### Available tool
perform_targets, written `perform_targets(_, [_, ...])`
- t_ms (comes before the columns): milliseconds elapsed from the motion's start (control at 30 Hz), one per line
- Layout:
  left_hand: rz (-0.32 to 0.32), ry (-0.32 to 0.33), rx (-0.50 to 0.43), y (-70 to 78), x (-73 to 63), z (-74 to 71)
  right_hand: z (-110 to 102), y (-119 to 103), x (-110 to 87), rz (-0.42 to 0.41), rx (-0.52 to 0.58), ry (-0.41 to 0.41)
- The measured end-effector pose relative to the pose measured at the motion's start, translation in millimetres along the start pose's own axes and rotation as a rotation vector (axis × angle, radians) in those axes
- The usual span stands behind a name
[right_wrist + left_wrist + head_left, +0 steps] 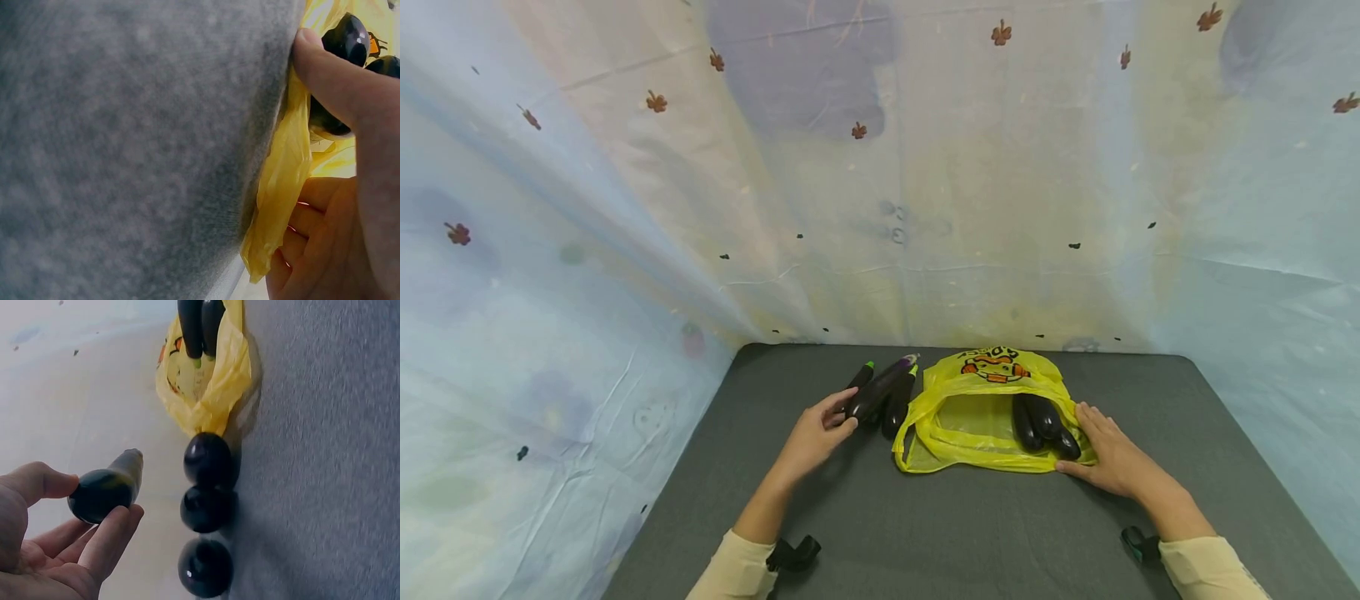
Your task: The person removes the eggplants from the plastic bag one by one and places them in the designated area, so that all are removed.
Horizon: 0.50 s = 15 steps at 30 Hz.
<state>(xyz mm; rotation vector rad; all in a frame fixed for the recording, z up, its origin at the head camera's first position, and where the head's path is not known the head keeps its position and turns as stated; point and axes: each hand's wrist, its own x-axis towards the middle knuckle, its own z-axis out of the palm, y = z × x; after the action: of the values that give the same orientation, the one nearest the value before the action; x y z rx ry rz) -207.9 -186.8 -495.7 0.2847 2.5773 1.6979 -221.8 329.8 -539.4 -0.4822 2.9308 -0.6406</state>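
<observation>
My left hand (816, 433) holds a dark, glossy eggplant (880, 390) by its rounded end, thumb on one side and fingers on the other. In the left wrist view this eggplant (103, 495) is raised above a row of three other eggplants (206, 569) lying on the table. A yellow plastic bag (970, 457) lies to their right with its mouth facing me. Several eggplants (1043, 419) rest inside its right part. My right hand (1112, 454) holds the bag's right edge, thumb at the front rim and fingers along the outer side.
The grey tabletop (925, 533) runs under everything, with its far edge close behind the bag. A pale printed sheet (970, 183) with brown leaf shapes hangs behind and at both sides. Dark straps (793, 553) are around both wrists.
</observation>
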Motion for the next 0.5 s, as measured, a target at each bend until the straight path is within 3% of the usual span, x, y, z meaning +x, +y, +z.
perform_targets(300, [0.007,0.037,0.013,-14.6,5.3,-14.9,-1.8,-1.6,-0.3,0.003,0.006,-0.009])
perform_targets(500, [-0.028,0.088,0.031,-22.1,6.0,-24.8,-1.7,-0.9,-0.2,0.002,0.013,-0.01])
